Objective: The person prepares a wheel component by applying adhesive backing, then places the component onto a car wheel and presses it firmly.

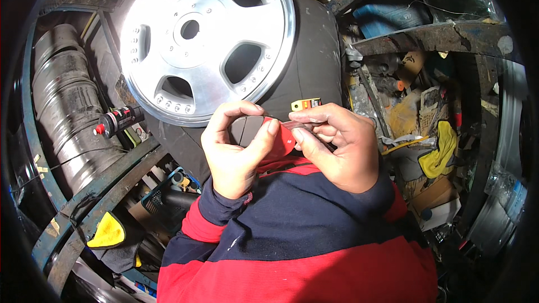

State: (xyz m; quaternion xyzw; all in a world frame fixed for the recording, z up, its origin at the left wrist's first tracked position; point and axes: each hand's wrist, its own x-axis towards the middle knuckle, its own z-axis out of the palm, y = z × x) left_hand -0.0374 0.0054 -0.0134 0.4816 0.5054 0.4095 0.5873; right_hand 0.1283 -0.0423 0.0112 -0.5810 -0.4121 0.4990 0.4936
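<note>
Seen from above, a seated person in a red and navy sweater [297,219] holds a small round pad [285,146] in both hands, just in front of the belly and near the middle of the scene. The left hand [231,148] pinches the pad between thumb and fingers; part of it is dark grey and the part toward the right is red. The right hand [349,148] pinches a thin dark strip [302,125] between thumb and fingertips at the pad's right edge; whether the strip is joined to the pad is unclear. Beyond the hands, to the far left, a large silver wheel [208,70] with five openings lies face up against the person's dark trousers [317,50]. A small yellow item [306,104] sits just beyond the right hand. At the left, a dark bottle [120,119] with a red tip lies beside a big, scuffed metal cylinder [67,101]. Nearer on the left are a blue basket [160,202] and a yellow and grey cloth item [106,233]. On the right, a yellow and dark glove [439,151] lies among clutter, with cardboard [435,193] just nearer.
</note>
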